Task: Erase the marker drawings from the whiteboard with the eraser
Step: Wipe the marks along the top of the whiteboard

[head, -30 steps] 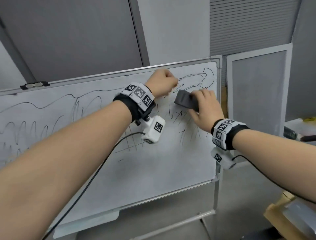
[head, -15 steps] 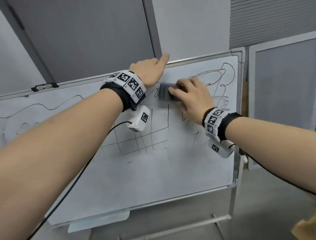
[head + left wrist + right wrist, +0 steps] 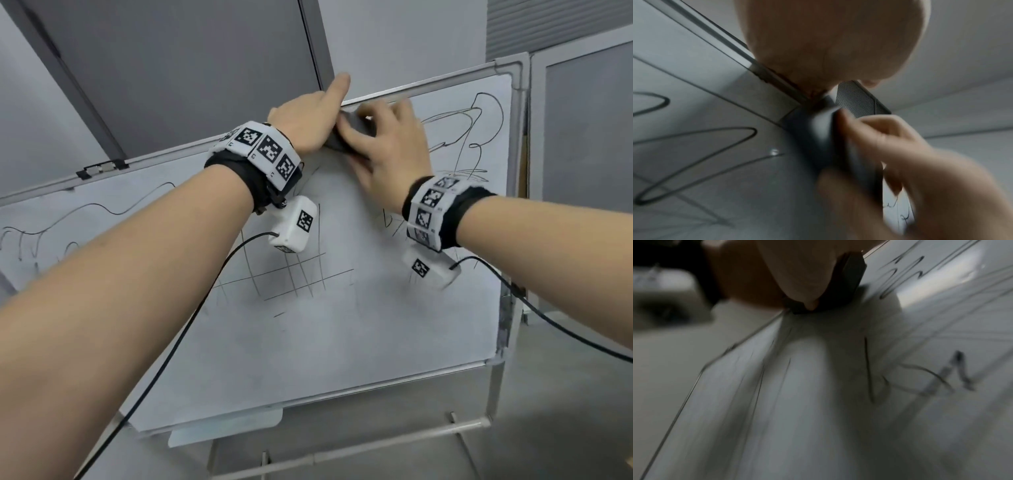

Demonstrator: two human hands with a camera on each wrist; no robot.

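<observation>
The whiteboard (image 3: pixel 342 342) stands tilted on its stand. Marker drawings cover it: a grid (image 3: pixel 291 277), loops (image 3: pixel 479 130) at the top right, a wavy line (image 3: pixel 102 209) at the left. My right hand (image 3: pixel 387 144) grips the dark grey eraser (image 3: pixel 346 135) and presses it on the board just under the top frame. In the left wrist view the eraser (image 3: pixel 818 138) lies flat on the board with my right fingers (image 3: pixel 890 142) round it. My left hand (image 3: pixel 308 116) holds the top frame beside the eraser, thumb up, its other fingers hidden.
A pale tray (image 3: pixel 226 428) hangs under the board's bottom edge, above a stand bar (image 3: pixel 394 452). A grey framed panel (image 3: pixel 582 137) stands close to the right of the board. Wrist-camera cables (image 3: pixel 191 325) hang across the board's front. A clip (image 3: pixel 102 169) sits on the top frame.
My right hand has slid the eraser up and left to the top frame, against my left hand. The left hand has gone from a fist on the board to holding the top edge.
</observation>
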